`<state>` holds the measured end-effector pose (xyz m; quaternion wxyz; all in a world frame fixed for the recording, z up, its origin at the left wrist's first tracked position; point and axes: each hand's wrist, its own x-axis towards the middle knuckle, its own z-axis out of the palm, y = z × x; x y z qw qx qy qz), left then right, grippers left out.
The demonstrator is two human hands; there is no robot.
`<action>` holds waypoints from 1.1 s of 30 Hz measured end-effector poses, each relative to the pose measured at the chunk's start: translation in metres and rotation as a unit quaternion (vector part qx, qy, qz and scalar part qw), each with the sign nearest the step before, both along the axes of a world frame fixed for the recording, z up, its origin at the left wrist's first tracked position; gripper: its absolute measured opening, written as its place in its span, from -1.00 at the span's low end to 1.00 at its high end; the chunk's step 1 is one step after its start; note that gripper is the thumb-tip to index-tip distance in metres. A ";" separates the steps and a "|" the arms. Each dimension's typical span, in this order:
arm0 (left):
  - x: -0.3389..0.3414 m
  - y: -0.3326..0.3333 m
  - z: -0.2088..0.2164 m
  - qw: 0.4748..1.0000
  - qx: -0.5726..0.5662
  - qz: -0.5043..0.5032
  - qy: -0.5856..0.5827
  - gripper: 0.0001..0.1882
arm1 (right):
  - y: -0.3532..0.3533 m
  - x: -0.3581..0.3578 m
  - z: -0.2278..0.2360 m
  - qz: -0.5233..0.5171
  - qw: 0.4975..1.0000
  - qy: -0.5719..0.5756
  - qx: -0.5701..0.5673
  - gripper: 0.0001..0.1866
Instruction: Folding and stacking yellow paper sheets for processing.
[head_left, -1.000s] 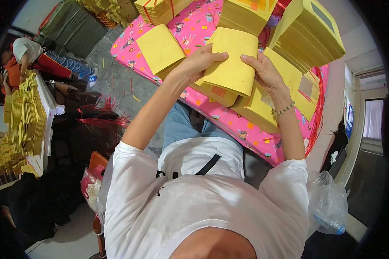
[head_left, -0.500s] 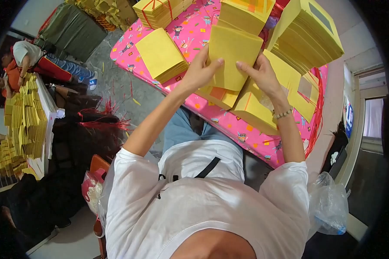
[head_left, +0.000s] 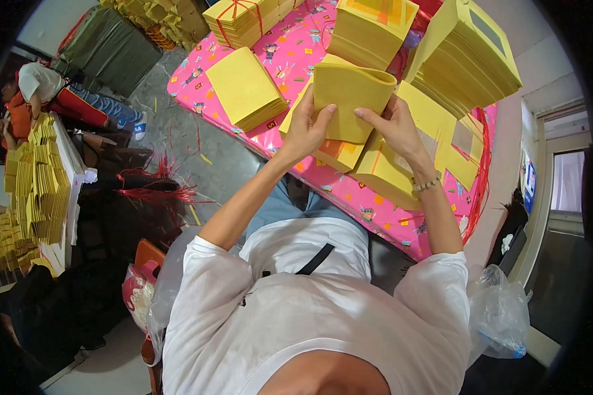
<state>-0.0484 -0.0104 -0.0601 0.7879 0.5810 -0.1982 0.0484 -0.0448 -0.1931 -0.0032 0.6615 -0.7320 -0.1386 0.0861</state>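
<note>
One left hand, one right hand, grip clamped on one yellow packet, one pink tablecloth

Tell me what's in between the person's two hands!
Folded yellow paper is between the left hand and the right hand, and both hold it. The head view shows this.

"Any lettering you can read?"
"Nothing I can read for sure. The blue-and-white sign at the right is too small to make out."
"And the pink worktop cover?"
"Little squares with character-like marks, perhaps letters, too tiny to tell."
</note>
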 end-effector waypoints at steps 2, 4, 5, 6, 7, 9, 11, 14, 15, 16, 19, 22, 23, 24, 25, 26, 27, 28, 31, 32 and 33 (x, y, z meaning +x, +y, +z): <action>-0.002 0.004 0.012 1.000 0.023 -0.003 0.012 -0.51 | -0.001 0.000 0.003 -0.003 1.000 -0.007 -0.004 -0.59; -0.003 0.009 0.017 0.999 0.024 -0.019 0.033 -0.50 | -0.002 0.000 0.006 0.012 1.000 0.017 -0.005 -0.61; -0.003 0.012 0.020 0.998 0.025 -0.034 0.053 -0.49 | -0.001 -0.002 0.009 0.012 1.000 0.017 -0.004 -0.61; -0.006 0.014 0.022 0.998 0.026 -0.034 0.053 -0.49 | 0.001 -0.005 0.013 0.016 0.999 0.031 -0.008 -0.62; -0.011 0.015 0.027 0.996 0.025 -0.035 0.084 -0.50 | 0.001 -0.007 0.016 0.019 0.999 0.047 -0.012 -0.62; -0.014 0.019 0.031 0.992 0.026 -0.037 0.114 -0.51 | 0.001 -0.007 0.021 0.006 0.998 0.066 0.005 -0.66; -0.015 0.021 0.034 0.990 0.021 -0.050 0.127 -0.52 | 0.002 -0.008 0.020 -0.007 0.996 0.085 0.022 -0.69; -0.018 0.023 0.036 0.984 0.022 -0.060 0.168 -0.50 | 0.005 -0.010 0.016 -0.017 0.998 0.058 0.013 -0.68; -0.019 0.024 0.037 0.984 0.022 -0.061 0.167 -0.50 | 0.006 -0.010 0.017 -0.026 0.997 0.070 0.003 -0.69; -0.021 0.024 0.038 0.983 0.029 -0.055 0.174 -0.49 | 0.006 -0.010 0.018 -0.036 0.996 0.082 -0.007 -0.70; -0.024 0.025 0.042 0.982 0.039 -0.050 0.176 -0.50 | 0.004 -0.003 0.011 -0.065 0.995 0.064 0.040 -0.71; -0.028 0.029 0.044 0.980 0.040 -0.054 0.188 -0.52 | 0.009 -0.006 0.012 -0.083 0.993 0.063 0.052 -0.74; -0.030 0.031 0.045 0.977 0.038 -0.057 0.204 -0.51 | 0.009 -0.007 0.014 -0.081 0.993 0.063 0.053 -0.74; -0.031 0.033 0.045 0.977 0.038 -0.056 0.203 -0.51 | 0.009 -0.007 0.018 -0.085 0.992 0.078 0.053 -0.75; -0.032 0.033 0.046 0.977 0.036 -0.065 0.200 -0.52 | 0.008 -0.008 0.020 -0.093 0.990 0.094 0.052 -0.77; -0.034 0.034 0.046 0.977 0.034 -0.074 0.197 -0.52 | 0.006 -0.009 0.018 -0.095 0.990 0.094 0.051 -0.77; -0.035 0.034 0.048 0.977 0.034 -0.076 0.197 -0.52 | 0.005 -0.008 0.014 -0.094 0.991 0.080 0.048 -0.75; -0.037 0.036 0.052 0.974 0.036 -0.077 0.210 -0.53 | 0.006 -0.008 0.012 -0.091 0.992 0.067 0.046 -0.74; -0.037 0.040 0.051 0.972 0.041 -0.072 0.221 -0.51 | 0.009 -0.014 0.019 -0.080 0.991 0.099 0.044 -0.72; -0.037 0.042 0.050 0.973 0.043 -0.066 0.218 -0.48 | 0.011 -0.017 0.022 -0.078 0.991 0.100 0.044 -0.72; -0.037 0.044 0.051 0.973 0.044 -0.064 0.218 -0.48 | 0.013 -0.022 0.024 -0.046 0.990 0.131 0.021 -0.72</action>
